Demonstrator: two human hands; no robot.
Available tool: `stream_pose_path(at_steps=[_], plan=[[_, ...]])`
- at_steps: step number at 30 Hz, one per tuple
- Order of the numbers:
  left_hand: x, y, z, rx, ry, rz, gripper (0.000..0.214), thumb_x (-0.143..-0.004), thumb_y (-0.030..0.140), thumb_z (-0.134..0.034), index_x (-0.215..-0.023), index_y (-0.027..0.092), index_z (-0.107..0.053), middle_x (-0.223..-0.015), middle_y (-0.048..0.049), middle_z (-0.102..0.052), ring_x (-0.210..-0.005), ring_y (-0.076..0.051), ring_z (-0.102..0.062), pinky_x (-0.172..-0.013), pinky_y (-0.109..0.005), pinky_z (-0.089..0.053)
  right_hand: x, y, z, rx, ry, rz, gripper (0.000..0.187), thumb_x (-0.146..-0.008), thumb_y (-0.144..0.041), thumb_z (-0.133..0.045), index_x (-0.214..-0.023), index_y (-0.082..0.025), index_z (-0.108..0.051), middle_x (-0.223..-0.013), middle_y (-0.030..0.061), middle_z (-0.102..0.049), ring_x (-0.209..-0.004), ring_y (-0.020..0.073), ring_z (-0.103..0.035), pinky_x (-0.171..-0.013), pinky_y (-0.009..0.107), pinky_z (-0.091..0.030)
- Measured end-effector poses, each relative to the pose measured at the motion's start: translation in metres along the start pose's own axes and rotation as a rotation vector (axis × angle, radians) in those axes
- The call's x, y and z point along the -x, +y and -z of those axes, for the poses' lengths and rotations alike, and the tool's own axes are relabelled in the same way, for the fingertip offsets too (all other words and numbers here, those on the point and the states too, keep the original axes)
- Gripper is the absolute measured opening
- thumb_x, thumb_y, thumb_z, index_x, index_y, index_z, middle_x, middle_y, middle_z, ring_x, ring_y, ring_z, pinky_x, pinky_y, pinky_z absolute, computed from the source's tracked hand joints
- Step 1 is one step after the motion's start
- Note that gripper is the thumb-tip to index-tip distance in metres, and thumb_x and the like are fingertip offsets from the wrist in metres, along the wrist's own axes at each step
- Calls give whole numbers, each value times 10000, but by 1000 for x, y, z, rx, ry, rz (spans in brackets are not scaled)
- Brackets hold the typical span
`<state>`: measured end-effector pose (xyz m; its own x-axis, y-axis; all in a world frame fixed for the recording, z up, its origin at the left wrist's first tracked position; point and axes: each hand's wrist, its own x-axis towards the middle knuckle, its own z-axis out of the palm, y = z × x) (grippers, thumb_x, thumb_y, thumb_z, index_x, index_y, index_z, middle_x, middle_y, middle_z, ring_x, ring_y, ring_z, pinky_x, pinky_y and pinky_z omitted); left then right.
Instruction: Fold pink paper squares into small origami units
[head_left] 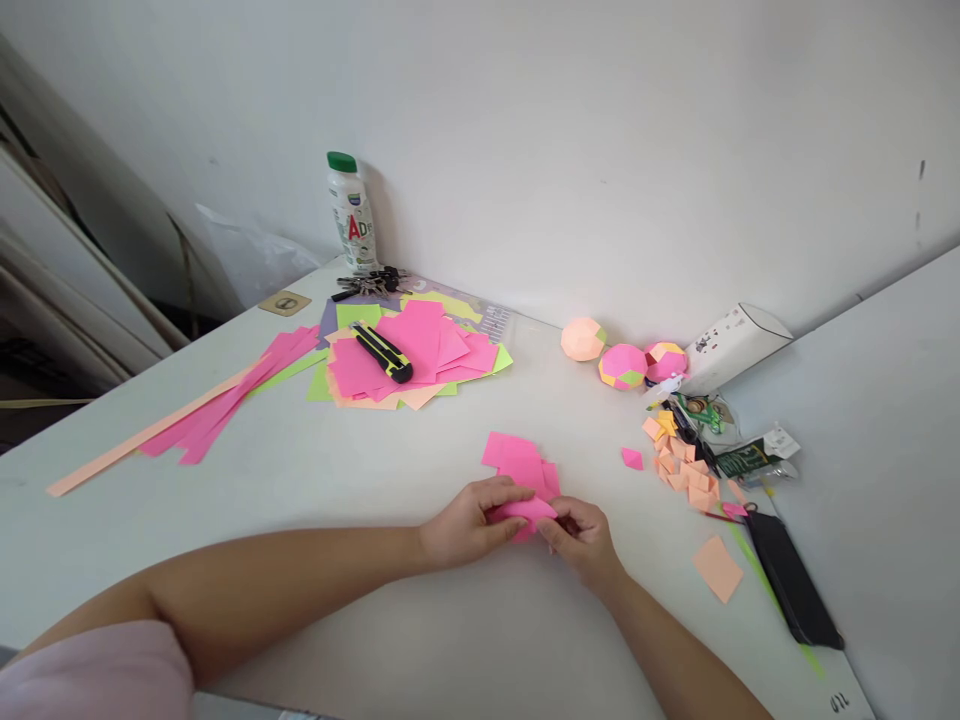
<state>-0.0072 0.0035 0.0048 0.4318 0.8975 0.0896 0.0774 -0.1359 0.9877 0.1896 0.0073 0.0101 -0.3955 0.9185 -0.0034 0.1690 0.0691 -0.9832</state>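
My left hand [466,521] and my right hand [581,538] meet low on the white table [300,470], both pinching one small pink paper piece [525,511] between their fingertips. Just beyond that piece lies a small stack of pink paper squares [517,462]. A single pink square [632,459] lies apart to the right. Both forearms rest on the table.
A heap of pink, green and peach sheets [420,355] with a black-and-yellow utility knife [383,352] lies at the back, beside long paper strips [202,415], keys [371,285] and a green-capped bottle [350,212]. Three paper balls [622,362], peach squares [686,465], a white box [731,345] and a black case [791,585] sit right.
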Motion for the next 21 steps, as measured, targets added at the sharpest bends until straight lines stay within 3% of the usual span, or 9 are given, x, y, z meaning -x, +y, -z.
stream_pose_path(at_steps=[9, 21], plan=[[-2, 4, 0, 72, -33, 63, 199, -811, 238, -536, -916, 147, -679, -688, -1, -558, -604, -104, -457, -538, -219, -369, 2, 10, 0, -60, 61, 8, 172, -763, -325, -682, -748, -185, -582, -664, -7, -565, -484, 86, -467, -437, 216, -412], [0, 0, 0, 86, -28, 81, 215, -816, 245, -536, -922, 140, -690, -675, -3, -550, -572, -92, -432, -506, -210, -343, -1, 9, 1, -92, 130, -35, 209, -707, -348, -727, -794, -188, -624, -561, -40, -526, -425, 89, -482, -398, 216, -429]])
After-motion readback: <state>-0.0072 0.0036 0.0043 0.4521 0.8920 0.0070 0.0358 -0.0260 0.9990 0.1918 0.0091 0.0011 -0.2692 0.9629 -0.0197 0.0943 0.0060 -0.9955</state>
